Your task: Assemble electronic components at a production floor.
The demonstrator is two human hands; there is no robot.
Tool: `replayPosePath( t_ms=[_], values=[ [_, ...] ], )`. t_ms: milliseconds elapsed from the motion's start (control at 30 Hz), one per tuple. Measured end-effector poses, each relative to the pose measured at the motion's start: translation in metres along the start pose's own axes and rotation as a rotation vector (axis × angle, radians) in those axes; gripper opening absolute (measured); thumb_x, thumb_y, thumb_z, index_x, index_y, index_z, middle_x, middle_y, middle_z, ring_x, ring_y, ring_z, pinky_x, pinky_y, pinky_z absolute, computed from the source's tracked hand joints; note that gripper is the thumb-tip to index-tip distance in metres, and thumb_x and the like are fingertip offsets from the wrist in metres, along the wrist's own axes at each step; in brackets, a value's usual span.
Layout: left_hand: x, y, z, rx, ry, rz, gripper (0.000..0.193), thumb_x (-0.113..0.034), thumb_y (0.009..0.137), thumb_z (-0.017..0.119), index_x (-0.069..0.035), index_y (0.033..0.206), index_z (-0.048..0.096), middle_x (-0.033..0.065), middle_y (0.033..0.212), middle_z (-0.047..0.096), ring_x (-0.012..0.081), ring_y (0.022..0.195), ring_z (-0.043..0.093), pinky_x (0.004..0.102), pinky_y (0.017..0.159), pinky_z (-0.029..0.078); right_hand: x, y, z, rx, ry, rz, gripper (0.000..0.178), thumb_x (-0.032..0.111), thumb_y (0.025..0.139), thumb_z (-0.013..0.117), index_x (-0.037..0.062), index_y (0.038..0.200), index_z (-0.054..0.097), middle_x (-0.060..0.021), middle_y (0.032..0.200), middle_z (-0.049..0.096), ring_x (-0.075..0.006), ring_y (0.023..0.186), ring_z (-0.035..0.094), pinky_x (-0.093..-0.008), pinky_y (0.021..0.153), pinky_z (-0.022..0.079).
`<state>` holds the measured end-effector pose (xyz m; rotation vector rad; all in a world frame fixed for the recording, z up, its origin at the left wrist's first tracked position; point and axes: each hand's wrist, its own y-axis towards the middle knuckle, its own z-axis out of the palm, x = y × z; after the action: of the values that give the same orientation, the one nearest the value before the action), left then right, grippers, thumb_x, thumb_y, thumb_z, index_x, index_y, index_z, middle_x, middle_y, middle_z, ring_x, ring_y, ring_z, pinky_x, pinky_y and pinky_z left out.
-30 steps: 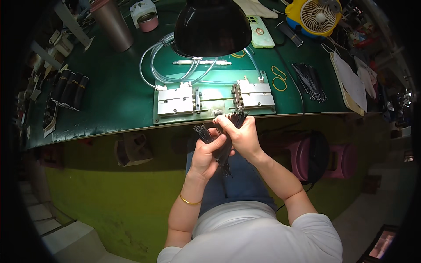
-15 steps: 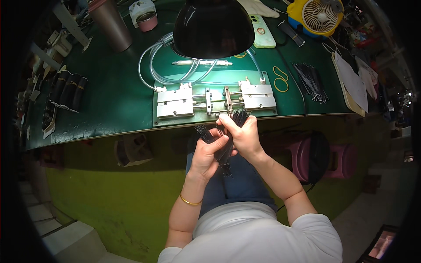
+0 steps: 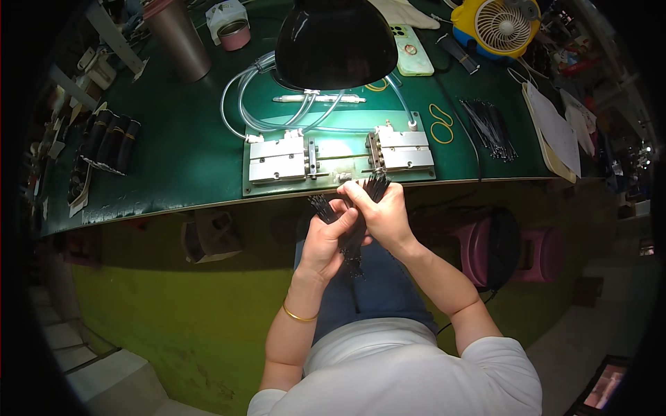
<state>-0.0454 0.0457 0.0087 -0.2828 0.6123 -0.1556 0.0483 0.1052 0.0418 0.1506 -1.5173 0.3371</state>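
Both hands are closed around bundles of thin black wires just off the table's front edge. From the thumb side of my left hand (image 3: 326,243) one bundle of wires (image 3: 321,207) sticks up. My right hand (image 3: 386,216) grips another bunch of wires (image 3: 375,186), its thumb and forefinger pinched together by the fixture's front. Lower wire ends (image 3: 354,262) hang between the hands. Just beyond stands a fixture with a left metal block (image 3: 277,161) and a right metal block (image 3: 406,151) on a plate (image 3: 340,182). The blocks' jaws are apart. What the right fingertips pinch is too small to make out.
A black lamp shade (image 3: 336,48) hangs over the fixture; clear air tubes (image 3: 243,97) coil behind it. Loose black wires (image 3: 489,132), rubber bands (image 3: 441,125), a phone (image 3: 413,55) and a fan (image 3: 496,28) lie right. Left are wrapped black bundles (image 3: 111,142) and a tumbler (image 3: 177,41).
The fixture's jaws, close to each other at the middle before, have drawn apart toward their blocks. My hands have hardly moved and keep hold of the wires.
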Motion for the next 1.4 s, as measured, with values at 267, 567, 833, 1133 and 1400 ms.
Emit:
replayPosePath(
  t_ms=[267,567,833,1133,1400],
  values=[
    [-0.001,0.002,0.004,-0.023,0.007,0.026,0.015,-0.015,0.08,0.06,-0.005,0.08,0.049,0.0048,0.074,0.055,0.0136,0.065,0.058,0.0284,0.055,0.053,-0.006,0.005,0.0,-0.052,0.002,-0.047,0.021,0.016,0.078,0.058,-0.0025,0.068,0.062,-0.0014,0.054,0.056,-0.0056,0.044,0.051,-0.0207,0.039,0.039],
    [-0.003,0.003,0.006,-0.035,0.004,0.04,0.014,-0.012,0.08,0.06,-0.004,0.08,0.049,0.0056,0.074,0.056,0.014,0.063,0.058,0.0286,0.055,0.054,-0.001,0.008,0.0,-0.049,0.047,0.011,0.021,0.016,0.077,0.059,-0.0023,0.067,0.061,-0.0023,0.054,0.057,-0.006,0.045,0.052,-0.0204,0.04,0.04],
    [0.01,-0.002,-0.001,-0.108,0.091,-0.004,0.014,-0.019,0.088,0.048,-0.006,0.082,0.048,0.0022,0.068,0.051,0.0114,0.064,0.051,0.0297,0.062,0.049,0.011,-0.003,-0.023,0.03,-0.019,-0.107,0.018,0.012,0.079,0.057,-0.0003,0.067,0.06,-0.0028,0.063,0.06,-0.007,0.054,0.054,-0.0214,0.052,0.043],
    [0.099,-0.088,-0.042,-0.181,-0.054,-0.323,0.015,-0.02,0.09,0.043,-0.008,0.082,0.043,-0.0016,0.056,0.031,0.0086,0.047,0.029,0.022,0.045,0.029,0.105,0.092,-0.221,-0.328,-0.945,-0.183,0.045,0.044,0.071,0.062,-0.0008,0.07,0.061,-0.0149,0.071,0.062,-0.0263,0.072,0.061,-0.0353,0.066,0.048],
    [0.138,-0.129,-0.027,-0.226,-0.075,-0.422,0.012,-0.016,0.089,0.045,-0.004,0.088,0.049,0.0003,0.059,0.04,0.0116,0.052,0.038,0.022,0.05,0.034,0.082,0.126,-0.237,-0.323,-1.403,-0.041,0.064,0.052,0.051,0.074,0.002,0.089,0.059,-0.0169,0.093,0.06,-0.0308,0.088,0.058,-0.0391,0.075,0.048]
  ],
)
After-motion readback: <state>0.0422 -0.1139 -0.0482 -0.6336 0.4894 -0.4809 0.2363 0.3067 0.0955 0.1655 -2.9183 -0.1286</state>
